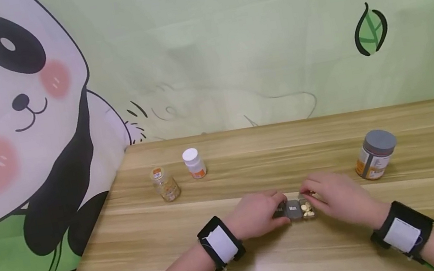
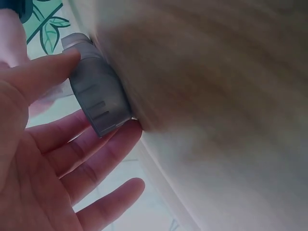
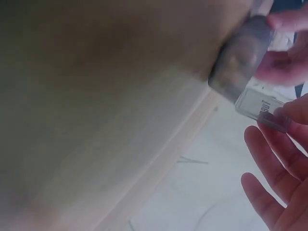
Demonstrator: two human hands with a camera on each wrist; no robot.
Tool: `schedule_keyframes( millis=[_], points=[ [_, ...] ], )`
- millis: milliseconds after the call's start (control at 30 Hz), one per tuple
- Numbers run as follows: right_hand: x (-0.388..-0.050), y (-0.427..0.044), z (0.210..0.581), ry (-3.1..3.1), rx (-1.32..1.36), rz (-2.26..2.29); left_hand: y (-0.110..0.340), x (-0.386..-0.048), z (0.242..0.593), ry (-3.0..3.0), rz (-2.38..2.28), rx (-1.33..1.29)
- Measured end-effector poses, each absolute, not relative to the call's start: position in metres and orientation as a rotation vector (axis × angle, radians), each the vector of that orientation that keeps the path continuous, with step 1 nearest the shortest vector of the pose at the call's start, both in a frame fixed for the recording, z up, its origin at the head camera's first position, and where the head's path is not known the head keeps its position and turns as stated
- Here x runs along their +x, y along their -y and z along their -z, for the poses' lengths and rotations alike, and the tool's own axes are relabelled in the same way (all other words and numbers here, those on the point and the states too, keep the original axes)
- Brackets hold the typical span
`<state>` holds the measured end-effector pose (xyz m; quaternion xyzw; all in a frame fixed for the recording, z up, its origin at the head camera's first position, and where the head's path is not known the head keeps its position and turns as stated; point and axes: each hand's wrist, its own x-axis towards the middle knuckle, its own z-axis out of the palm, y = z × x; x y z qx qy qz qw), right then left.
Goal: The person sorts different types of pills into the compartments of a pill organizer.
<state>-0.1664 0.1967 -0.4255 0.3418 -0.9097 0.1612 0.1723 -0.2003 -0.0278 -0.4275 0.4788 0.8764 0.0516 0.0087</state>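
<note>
- Grey plastic pill box (image 1: 293, 209), lying on the wooden surface (image 1: 265, 161) between the two grips — its left end in the left grip (image 1: 255, 216), its right end just beside the right grip (image 1: 336, 194).
- Left grip: closed on the pill box, thumb against one side and fingertips against another; in the left wrist view the little finger stands apart from it.
- Right grip: thumb and fingers pinch the raised lid (image 3: 257, 104) at the box's right end; the lid is see-through and bears dark lettering, too unclear to read. The other fingers spread away from it.
- Open compartment (image 1: 311, 217), counted once, directly under that lid; inside it lie several pale yellow pills (image 1: 307, 209), heaped so that I cannot count them.
- Closed lids: two show in the head view, one marked "Mon." next to the open compartment, one farther left and partly covered by the left fingers. Whether more lie under the grip I cannot tell.
- Containers: three, all upright and well apart from the pill box. One clear jar (image 1: 166, 186) and one white bottle (image 1: 194, 163) stand far left, near each other — the bottle slightly farther and to the right. One grey-lidded jar (image 1: 375, 156) stands to the right, beyond the right grip.
- Black wrist straps: two, one on each wrist (image 1: 220, 242).
</note>
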Motion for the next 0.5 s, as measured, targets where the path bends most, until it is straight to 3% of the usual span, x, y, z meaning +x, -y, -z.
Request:
schedule_keyframes(
  millis=[233,500],
  points=[
    [-0.15,-0.199,0.432,2.464,1.18,-0.338,0.027,-0.2,0.43,-2.744,-0.178,1.488],
    [-0.143,-0.195,0.43,2.502,1.215,-0.29,0.027,-0.202,0.432,-2.742,-0.208,1.474]
  ],
)
